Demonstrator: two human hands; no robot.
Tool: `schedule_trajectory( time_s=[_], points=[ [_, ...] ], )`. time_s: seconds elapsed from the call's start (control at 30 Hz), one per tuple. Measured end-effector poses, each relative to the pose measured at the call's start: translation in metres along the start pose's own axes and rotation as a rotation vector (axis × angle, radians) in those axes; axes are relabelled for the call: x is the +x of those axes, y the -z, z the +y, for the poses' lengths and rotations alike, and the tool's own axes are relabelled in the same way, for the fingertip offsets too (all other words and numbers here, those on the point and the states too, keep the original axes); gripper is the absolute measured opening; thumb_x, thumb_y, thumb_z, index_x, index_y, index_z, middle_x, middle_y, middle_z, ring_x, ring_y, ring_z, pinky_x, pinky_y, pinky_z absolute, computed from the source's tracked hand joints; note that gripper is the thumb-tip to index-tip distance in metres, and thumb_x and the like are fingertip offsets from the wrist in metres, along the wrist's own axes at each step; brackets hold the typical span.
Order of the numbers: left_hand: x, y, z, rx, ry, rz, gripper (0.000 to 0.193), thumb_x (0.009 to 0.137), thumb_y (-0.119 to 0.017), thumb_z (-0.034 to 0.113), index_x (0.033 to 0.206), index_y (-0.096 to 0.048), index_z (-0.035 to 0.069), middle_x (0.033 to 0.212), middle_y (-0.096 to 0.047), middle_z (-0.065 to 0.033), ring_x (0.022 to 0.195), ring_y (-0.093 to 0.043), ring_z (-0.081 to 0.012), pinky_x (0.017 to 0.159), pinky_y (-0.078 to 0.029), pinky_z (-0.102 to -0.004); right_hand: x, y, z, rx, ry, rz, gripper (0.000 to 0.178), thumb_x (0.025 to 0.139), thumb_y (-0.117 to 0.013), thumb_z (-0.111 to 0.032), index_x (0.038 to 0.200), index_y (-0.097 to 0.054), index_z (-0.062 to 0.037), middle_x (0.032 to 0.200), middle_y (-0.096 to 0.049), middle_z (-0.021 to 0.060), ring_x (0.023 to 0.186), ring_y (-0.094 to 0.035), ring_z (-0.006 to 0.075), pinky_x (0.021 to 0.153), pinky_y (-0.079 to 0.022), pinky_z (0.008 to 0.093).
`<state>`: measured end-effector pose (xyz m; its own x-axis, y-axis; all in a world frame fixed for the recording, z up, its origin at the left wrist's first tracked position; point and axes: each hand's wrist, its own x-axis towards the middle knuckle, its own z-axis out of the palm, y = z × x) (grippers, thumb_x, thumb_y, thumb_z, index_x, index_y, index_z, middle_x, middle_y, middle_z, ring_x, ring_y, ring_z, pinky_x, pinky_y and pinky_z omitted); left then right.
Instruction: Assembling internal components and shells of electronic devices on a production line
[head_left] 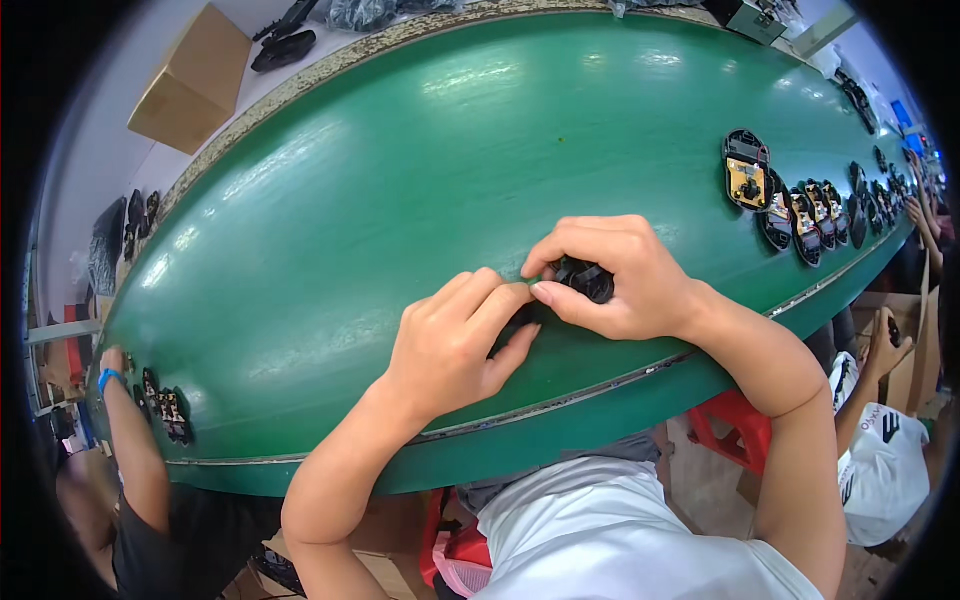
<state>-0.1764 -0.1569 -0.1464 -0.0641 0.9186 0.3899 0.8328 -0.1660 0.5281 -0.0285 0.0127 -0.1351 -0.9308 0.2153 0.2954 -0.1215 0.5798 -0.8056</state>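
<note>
Above the near part of the green tabletop (pixel 420 190), my two hands meet with the fingertips close together. My right hand (pixel 625 275) is closed around a black rounded plastic part (pixel 587 281), thumb and index finger pinched at its left end. My left hand (pixel 455 340) is curled, its thumb and fingers round a dark piece (pixel 510 328) that mostly hides behind the fingers. Whether both dark pieces belong to one object I cannot tell.
To the right stand several opened black oval housings with tan circuit boards (pixel 748 184). More dark assemblies (pixel 172 415) lie at the far left, near a co-worker's arm (pixel 135 440). A cardboard box (pixel 190 80) sits beyond the far edge; a red stool (pixel 735 430) is below the table.
</note>
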Motion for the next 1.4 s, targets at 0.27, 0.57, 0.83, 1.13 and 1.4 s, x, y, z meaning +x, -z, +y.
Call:
schedule_trajectory(
  time_s=[0.27,0.57,0.83,1.13,1.4],
  points=[
    [-0.0003,-0.0008,-0.0003,-0.084,0.009,0.027,0.031,0.072,-0.08,0.002,0.1,-0.068,0.003,0.094,-0.067,-0.0101,0.074,-0.067,-0.0249,0.062,-0.055,-0.0342,-0.0027,-0.0021,-0.002,-0.037,0.003,-0.045,0.019,0.083,-0.073,-0.013,0.098,-0.069,-0.0022,0.092,-0.072,0.0137,0.082,-0.071,0.031,0.073,-0.057,0.0391],
    [0.0011,-0.0003,-0.0012,-0.036,-0.031,0.05,0.034,0.071,-0.079,0.0,0.102,-0.068,0.004,0.096,-0.067,-0.0104,0.077,-0.068,-0.0267,0.063,-0.055,-0.0356,-0.0013,-0.0017,-0.0017,-0.036,-0.001,-0.052,0.023,0.082,-0.074,-0.014,0.101,-0.067,-0.0031,0.092,-0.072,0.014,0.084,-0.071,0.0308,0.074,-0.058,0.0394],
    [0.0003,-0.0008,-0.0019,-0.034,-0.028,0.054,0.033,0.071,-0.079,0.0,0.102,-0.068,0.004,0.098,-0.067,-0.0105,0.079,-0.067,-0.0274,0.065,-0.055,-0.0362,-0.0019,-0.0047,0.0023,-0.05,0.013,-0.038,0.03,0.08,-0.075,-0.015,0.106,-0.066,-0.0043,0.091,-0.072,0.0128,0.082,-0.072,0.0302,0.071,-0.058,0.039],
    [0.0007,-0.0012,-0.0041,-0.025,-0.031,0.059,0.035,0.07,-0.079,0.002,0.103,-0.067,0.005,0.098,-0.064,-0.0076,0.083,-0.064,-0.0264,0.069,-0.053,-0.0376,-0.0019,-0.0061,0.002,-0.081,0.02,-0.026,0.033,0.079,-0.076,-0.015,0.108,-0.065,-0.005,0.092,-0.071,0.0118,0.083,-0.071,0.0297,0.072,-0.058,0.0397],
    [-0.0008,-0.0002,-0.0064,-0.013,-0.024,0.035,0.036,0.07,-0.08,0.001,0.103,-0.067,0.004,0.101,-0.066,-0.0111,0.085,-0.065,-0.0299,0.072,-0.053,-0.0388,-0.0011,-0.0047,0.0001,-0.117,0.015,-0.054,0.035,0.078,-0.077,-0.013,0.109,-0.065,-0.0055,0.095,-0.07,0.0109,0.086,-0.07,0.0295,0.073,-0.057,0.0399]
  ],
)
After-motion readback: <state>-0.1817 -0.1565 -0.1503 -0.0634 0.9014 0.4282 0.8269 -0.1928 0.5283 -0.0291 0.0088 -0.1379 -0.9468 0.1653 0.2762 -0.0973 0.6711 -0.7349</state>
